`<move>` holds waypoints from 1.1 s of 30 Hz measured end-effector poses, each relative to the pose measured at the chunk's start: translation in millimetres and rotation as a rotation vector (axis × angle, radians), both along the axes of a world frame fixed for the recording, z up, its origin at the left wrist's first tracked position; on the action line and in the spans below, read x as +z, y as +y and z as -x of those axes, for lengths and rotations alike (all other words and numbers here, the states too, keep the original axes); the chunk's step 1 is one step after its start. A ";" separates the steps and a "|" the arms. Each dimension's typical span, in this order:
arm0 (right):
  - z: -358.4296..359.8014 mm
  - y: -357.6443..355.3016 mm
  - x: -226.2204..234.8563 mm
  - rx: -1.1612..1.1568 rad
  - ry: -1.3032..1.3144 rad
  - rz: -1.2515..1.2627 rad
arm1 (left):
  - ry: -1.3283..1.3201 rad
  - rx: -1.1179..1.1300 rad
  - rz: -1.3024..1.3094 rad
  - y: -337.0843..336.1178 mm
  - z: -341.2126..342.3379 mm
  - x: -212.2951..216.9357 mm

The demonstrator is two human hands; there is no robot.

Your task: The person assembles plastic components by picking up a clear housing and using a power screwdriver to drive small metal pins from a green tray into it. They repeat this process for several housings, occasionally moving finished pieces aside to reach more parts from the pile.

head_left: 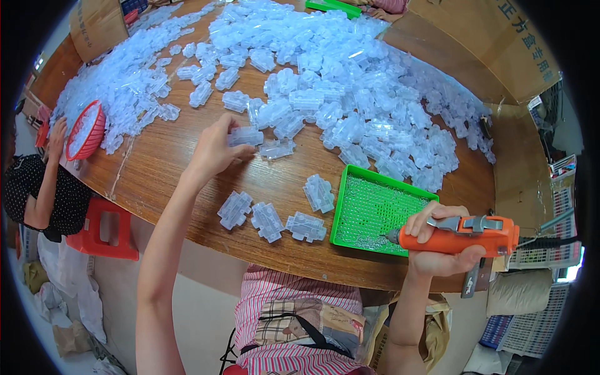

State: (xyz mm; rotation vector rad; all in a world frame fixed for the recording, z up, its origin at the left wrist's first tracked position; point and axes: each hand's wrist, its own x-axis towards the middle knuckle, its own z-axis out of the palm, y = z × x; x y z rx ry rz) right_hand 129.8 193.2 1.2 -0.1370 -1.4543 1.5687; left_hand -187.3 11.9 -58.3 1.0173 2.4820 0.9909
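Observation:
My left hand (215, 147) reaches across the wooden table and pinches a clear plastic casing (245, 136) at the near edge of a big heap. Another clear piece (277, 149) lies right beside it. My right hand (447, 240) is wrapped round an orange electric screwdriver (459, 235), its tip pointing left over the corner of a green tray (335, 219). Small metal screws (369, 240) lie scattered in that tray. Left of the tray rest several clear casings (267, 222), apart from the heap.
The large heap of clear casings (350, 94) spreads over the far table (162, 187). Cardboard (487, 44) walls the right side. At the left, a co-worker's hand (57, 134) is next to a red basket (87, 131); a red stool (106, 231) stands below.

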 end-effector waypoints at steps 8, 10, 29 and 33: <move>13.6 7.6 -11.8 -0.073 -0.030 0.082 | -0.620 -0.047 -0.550 -12.4 -124.1 29.5; 16.9 10.9 -21.2 -0.025 -0.023 0.085 | -0.943 -0.191 -0.425 -18.0 -156.6 26.7; 16.7 10.5 -45.1 -0.003 -0.163 0.049 | -1.363 0.100 -0.618 24.1 -258.8 -18.1; 15.2 11.4 -49.7 0.041 -0.103 0.075 | -1.294 0.131 -0.626 25.3 -260.8 -25.5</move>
